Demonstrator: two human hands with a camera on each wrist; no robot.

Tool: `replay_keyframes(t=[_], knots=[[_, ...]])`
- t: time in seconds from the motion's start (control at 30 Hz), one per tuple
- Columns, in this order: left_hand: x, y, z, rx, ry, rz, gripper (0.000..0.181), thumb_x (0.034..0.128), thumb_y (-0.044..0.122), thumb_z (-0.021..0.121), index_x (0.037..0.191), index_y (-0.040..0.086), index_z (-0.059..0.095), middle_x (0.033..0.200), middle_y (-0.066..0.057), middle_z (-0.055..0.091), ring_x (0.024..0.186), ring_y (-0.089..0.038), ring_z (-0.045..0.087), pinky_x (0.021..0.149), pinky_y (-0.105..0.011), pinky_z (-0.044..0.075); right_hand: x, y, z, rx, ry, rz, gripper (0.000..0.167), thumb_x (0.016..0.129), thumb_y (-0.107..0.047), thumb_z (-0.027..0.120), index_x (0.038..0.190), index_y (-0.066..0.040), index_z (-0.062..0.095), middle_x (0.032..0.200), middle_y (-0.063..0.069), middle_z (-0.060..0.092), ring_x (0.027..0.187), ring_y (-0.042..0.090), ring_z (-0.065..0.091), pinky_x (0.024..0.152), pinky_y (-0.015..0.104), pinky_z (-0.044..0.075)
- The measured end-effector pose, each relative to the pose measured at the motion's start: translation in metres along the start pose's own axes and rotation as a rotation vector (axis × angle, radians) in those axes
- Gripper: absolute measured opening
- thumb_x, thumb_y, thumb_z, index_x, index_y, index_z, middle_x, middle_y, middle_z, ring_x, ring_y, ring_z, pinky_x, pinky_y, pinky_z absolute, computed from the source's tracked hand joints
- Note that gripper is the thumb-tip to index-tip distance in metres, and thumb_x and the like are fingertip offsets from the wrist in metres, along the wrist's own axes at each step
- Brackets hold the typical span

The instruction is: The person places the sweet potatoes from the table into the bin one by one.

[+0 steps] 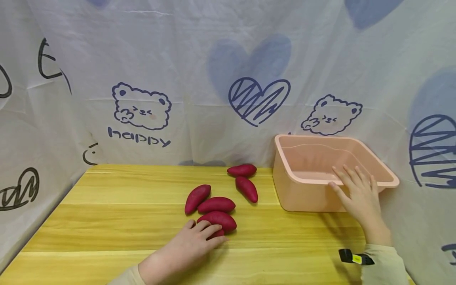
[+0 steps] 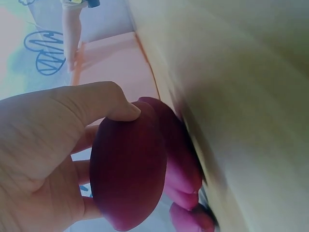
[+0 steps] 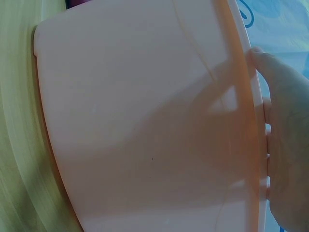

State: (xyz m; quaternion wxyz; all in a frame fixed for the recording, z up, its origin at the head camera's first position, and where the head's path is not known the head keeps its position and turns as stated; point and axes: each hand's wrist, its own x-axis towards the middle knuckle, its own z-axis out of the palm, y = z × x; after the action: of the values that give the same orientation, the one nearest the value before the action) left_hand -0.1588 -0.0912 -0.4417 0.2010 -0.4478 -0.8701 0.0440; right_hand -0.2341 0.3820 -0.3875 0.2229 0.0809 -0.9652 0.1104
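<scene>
Head view: left hand (image 1: pixel 187 245) has its fingers bent round a dark red sweet potato (image 1: pixel 218 233), mostly hidden under them; five other sweet potatoes (image 1: pixel 216 205) run from just beside it toward the back edge of the bench (image 1: pixel 107 221), one of them right by that edge; a pink bin (image 1: pixel 311 196) stands near the back right corner, with the right hand (image 1: pixel 361 198) at its near rim, fingers pretty wide; printed cloth (image 1: pixel 192 59) hangs behind it all; left wrist view: thumb's on the held potato, other fingers on its far side; can't tell if it's off the bench; right wrist view: mostly the bin's outer wall, thumb at the rim; can't tell how firmly it touches.
</scene>
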Motion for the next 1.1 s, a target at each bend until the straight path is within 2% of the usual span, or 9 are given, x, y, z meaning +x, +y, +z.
replay_keyframes(t=[0.4,0.8,1.1], knots=[[0.009,-0.015,-0.007,0.057,0.08,0.002,0.048,0.0734,0.025,0.08,0.12,0.027,0.066,0.123,0.001,0.063,0.109,-0.022,0.058,0.075,-0.038,0.049,-0.001,0.0,0.002,-0.001,0.012,-0.005,0.058,0.1,-0.049,0.041,0.153,-0.028,0.032,0.157,0.017,0.032,0.149,0.041,0.014,0.117,0.064,-0.006],[0.023,-0.023,-0.016,0.059,0.098,-0.014,0.036,0.0826,0.023,0.073,0.118,0.028,0.068,0.124,0.001,0.065,0.113,-0.022,0.059,0.075,-0.038,0.049,0.001,-0.002,0.0,0.009,0.01,-0.005,0.058,0.101,-0.049,0.041,0.153,-0.026,0.032,0.156,0.018,0.033,0.148,0.042,0.016,0.116,0.064,-0.007],[0.04,-0.028,-0.023,0.056,0.118,0.011,0.038,0.0826,0.023,0.073,0.119,0.028,0.067,0.125,0.002,0.065,0.111,-0.022,0.06,0.077,-0.039,0.049,0.001,-0.001,0.0,0.006,0.011,-0.002,0.058,0.1,-0.049,0.042,0.153,-0.027,0.032,0.156,0.018,0.033,0.148,0.042,0.015,0.116,0.065,-0.006]])
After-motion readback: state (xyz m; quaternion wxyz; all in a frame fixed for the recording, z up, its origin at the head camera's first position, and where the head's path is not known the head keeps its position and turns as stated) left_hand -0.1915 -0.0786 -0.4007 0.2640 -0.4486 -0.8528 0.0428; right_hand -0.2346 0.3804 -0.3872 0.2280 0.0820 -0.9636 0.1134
